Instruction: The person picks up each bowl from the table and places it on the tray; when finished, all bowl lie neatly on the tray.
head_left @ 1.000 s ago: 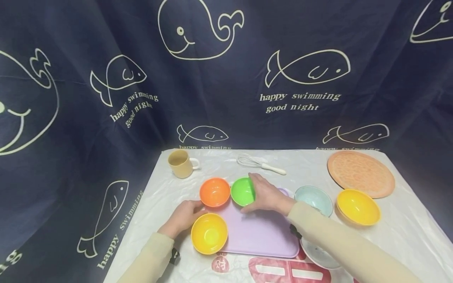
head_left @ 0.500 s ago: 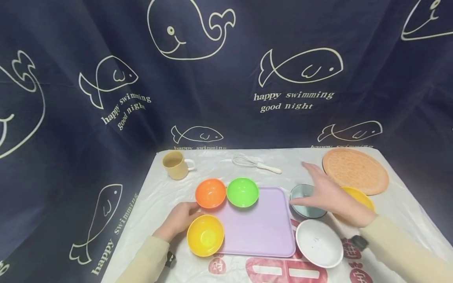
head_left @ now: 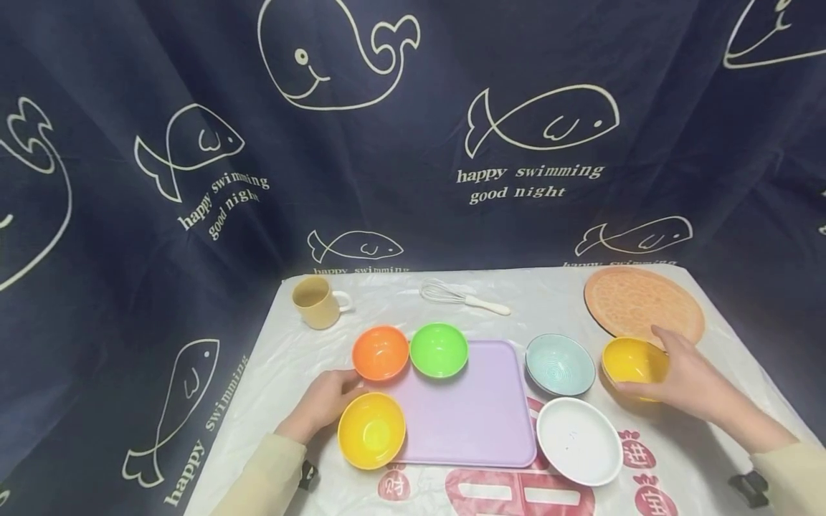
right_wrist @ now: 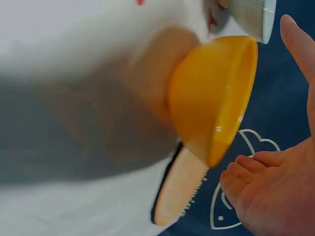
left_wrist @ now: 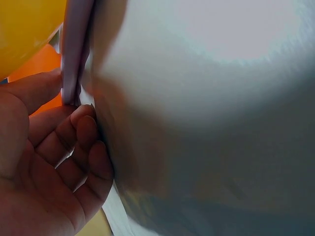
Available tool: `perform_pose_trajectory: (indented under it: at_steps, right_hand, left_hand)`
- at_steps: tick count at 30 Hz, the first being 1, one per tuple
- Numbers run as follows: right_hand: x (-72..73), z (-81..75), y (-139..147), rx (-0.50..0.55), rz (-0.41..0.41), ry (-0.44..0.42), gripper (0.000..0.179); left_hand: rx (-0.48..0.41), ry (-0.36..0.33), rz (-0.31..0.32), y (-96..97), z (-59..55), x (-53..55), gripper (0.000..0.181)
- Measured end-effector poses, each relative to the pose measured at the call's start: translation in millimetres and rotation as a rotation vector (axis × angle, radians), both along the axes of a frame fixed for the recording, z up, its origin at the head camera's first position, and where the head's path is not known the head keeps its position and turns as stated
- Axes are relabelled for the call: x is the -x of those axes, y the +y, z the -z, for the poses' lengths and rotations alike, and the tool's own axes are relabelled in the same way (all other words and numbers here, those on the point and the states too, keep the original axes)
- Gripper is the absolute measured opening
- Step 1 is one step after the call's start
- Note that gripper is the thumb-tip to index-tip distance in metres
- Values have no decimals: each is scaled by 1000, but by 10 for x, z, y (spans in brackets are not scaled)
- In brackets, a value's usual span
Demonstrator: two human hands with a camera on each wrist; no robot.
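Observation:
My right hand (head_left: pixel 665 362) is cupped round a yellow bowl (head_left: pixel 629 358) at the table's right, thumb in front, fingers behind. The right wrist view shows this bowl (right_wrist: pixel 211 98) with a small gap to the hand (right_wrist: pixel 275 162). My left hand (head_left: pixel 335 390) holds the left edge of a lilac tray (head_left: pixel 471 408), between an orange bowl (head_left: pixel 381 352) and a second yellow bowl (head_left: pixel 372 430). In the left wrist view the thumb and curled fingers (left_wrist: pixel 86 128) lie against the tray's edge (left_wrist: pixel 74 49). A green bowl (head_left: pixel 439 350) sits on the tray's far left corner.
A teal bowl (head_left: pixel 559 364) and a white bowl (head_left: pixel 579 441) stand right of the tray. A round orange plate (head_left: pixel 644 304) lies at the back right, a whisk (head_left: pixel 461 297) at the back middle, a tan mug (head_left: pixel 314 301) at the back left. Dark fabric walls surround the table.
My right hand let go of the green bowl on the tray, swept right over the teal bowl and now cups the right yellow bowl. The left hand stayed at the tray's edge.

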State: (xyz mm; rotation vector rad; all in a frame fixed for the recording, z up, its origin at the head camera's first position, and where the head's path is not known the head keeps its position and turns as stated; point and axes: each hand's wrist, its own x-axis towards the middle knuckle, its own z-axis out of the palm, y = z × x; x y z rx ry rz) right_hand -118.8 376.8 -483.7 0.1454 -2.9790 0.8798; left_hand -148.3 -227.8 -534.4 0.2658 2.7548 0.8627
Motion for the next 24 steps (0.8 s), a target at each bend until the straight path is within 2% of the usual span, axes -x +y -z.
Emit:
perform_pose_trajectory:
  at_steps: [7, 12, 24]
  right_hand:
    - [-32, 242, 37, 15, 13, 20, 132]
    - [-62, 345, 64, 31, 3, 51, 130]
    - [-68, 376, 54, 11, 4, 108, 123]
  left_hand:
    - [0, 1, -4, -4, -15, -22, 43]
    - [12, 7, 3, 6, -27, -20, 41]
    - [24, 15, 8, -5, -4, -11, 42]
